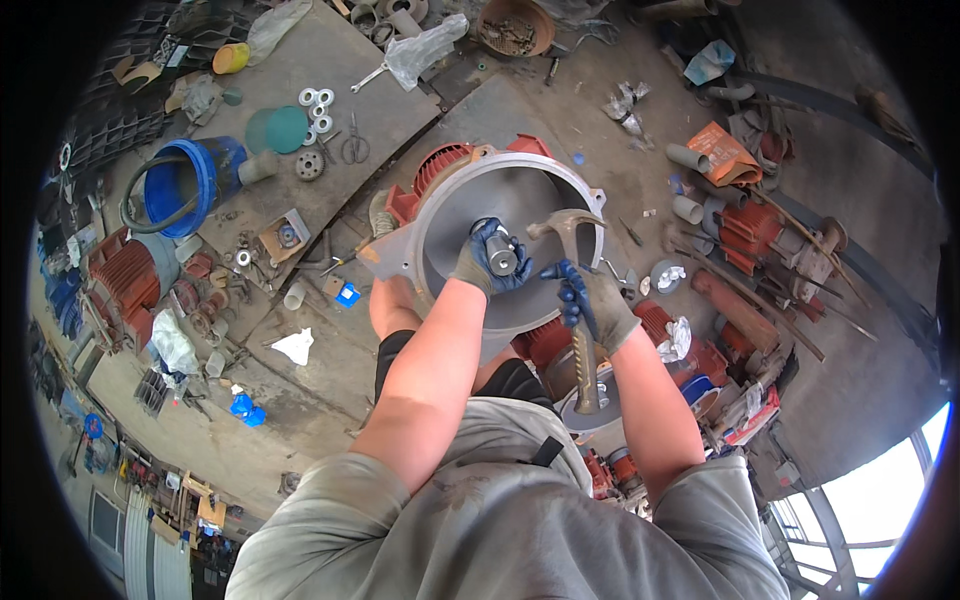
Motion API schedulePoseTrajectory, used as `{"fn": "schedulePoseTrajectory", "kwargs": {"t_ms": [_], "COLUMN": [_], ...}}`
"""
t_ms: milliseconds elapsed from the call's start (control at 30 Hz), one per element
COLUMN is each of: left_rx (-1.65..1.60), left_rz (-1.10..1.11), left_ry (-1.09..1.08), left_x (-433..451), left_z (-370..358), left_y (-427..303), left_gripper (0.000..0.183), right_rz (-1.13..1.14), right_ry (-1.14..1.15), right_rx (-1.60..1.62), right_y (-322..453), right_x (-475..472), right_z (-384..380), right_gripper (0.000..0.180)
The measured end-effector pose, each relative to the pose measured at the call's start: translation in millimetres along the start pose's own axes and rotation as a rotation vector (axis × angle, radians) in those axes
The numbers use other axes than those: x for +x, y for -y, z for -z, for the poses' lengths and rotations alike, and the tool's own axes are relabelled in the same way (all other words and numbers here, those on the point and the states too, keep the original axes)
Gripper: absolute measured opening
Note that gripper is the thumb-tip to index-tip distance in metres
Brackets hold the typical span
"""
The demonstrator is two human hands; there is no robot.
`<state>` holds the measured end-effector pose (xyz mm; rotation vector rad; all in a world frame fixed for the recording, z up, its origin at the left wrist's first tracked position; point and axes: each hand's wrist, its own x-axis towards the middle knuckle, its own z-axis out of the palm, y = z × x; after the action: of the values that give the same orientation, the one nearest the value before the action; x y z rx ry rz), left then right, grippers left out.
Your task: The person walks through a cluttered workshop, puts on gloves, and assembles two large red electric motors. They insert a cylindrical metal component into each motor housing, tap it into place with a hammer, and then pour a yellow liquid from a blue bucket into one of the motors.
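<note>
My left hand (491, 262), in a work glove with dark blue coated fingers, is wrapped around a short metal cylinder (501, 259) at the centre of a large round metal housing (448, 214). The cylinder's round end faces up, with a small hole in it. Whether it sits on a shaft is hidden by my fingers. My right hand (589, 304), gloved the same way, grips a claw hammer (585, 367) by its handle. The hammer's head (564, 223) is above the right part of the housing, apart from the cylinder. Red finned motor casing (442, 166) shows behind the housing's rim.
Left of me are a blue bucket (214, 176), a red motor (124, 281), scissors (355, 142) and a small open box (285, 234). To the right lie another red motor (750, 229), long metal rods (750, 300) and an orange bag (724, 154). A rusty bowl (544, 22) stands ahead.
</note>
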<state>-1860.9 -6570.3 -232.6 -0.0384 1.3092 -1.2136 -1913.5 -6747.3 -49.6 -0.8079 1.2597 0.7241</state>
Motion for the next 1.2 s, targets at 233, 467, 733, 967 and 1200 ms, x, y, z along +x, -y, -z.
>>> {"fn": "schedulePoseTrajectory", "kwargs": {"t_ms": [233,467,733,967,1200], "left_rx": [0.459,0.573,0.361,0.404,0.453], "left_rz": [-0.758,-1.228,-1.300,-1.291,-1.335], "left_ry": [-0.742,-0.907,-0.779,-0.858,-0.878], "left_x": [-33.9,17.1,31.1,18.2,9.5], "left_z": [-2.3,-25.5,-10.0,-27.4,-32.3], "left_y": [36.6,43.8,43.1,47.5,52.0], "left_gripper": [0.067,0.055,0.048,0.045,0.044], "right_rz": [0.132,0.544,0.332,0.404,0.424], "right_ry": [-0.053,-0.036,-0.014,-0.246,-0.231], "right_rx": [-0.314,-1.202,-1.293,-1.202,-1.113], "right_y": [-19.6,-20.0,5.8,21.3,39.1], "right_x": [-3.0,25.7,-7.8,-11.0,5.1], "right_z": [6.7,11.8,-31.6,-27.7,-31.8], "right_gripper": [0.038,0.066,0.063,0.061,0.063]}}
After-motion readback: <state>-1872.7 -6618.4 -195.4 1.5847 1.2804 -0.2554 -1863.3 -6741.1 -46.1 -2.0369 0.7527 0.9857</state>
